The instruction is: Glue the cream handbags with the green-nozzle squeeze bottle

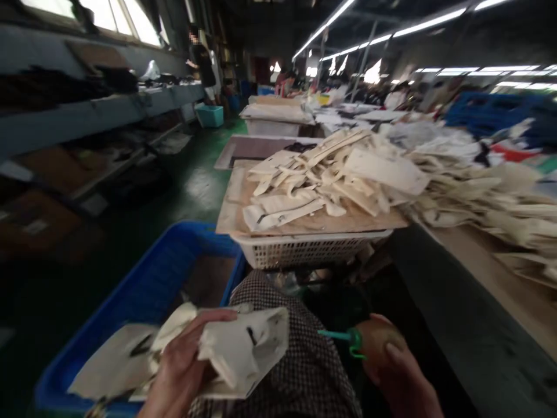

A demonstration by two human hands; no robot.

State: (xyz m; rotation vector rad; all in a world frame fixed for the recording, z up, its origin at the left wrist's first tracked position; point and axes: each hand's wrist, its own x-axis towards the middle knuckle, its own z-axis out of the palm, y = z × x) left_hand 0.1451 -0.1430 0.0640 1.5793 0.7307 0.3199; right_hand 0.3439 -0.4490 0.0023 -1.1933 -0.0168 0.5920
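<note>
Low in the head view, my left hand (183,354) is closed on a folded cream fabric piece (243,351) with a dark mark on it. That fabric rests over a lap covered in checked cloth (300,360). To the right, my right hand (407,371) grips a squeeze bottle (379,342), its green nozzle (339,335) pointing left toward the fabric. A gap separates the nozzle tip from the fabric. More cream pieces (117,357) lie beside my left wrist at the blue tub, partly hidden by the hand.
A blue plastic tub (143,278) stands at the left. Ahead, a board (235,203) on a white basket (300,249) carries a heap of cream pieces (322,174). More pieces (491,191) cover the right-hand table. A person (202,61) stands far back left.
</note>
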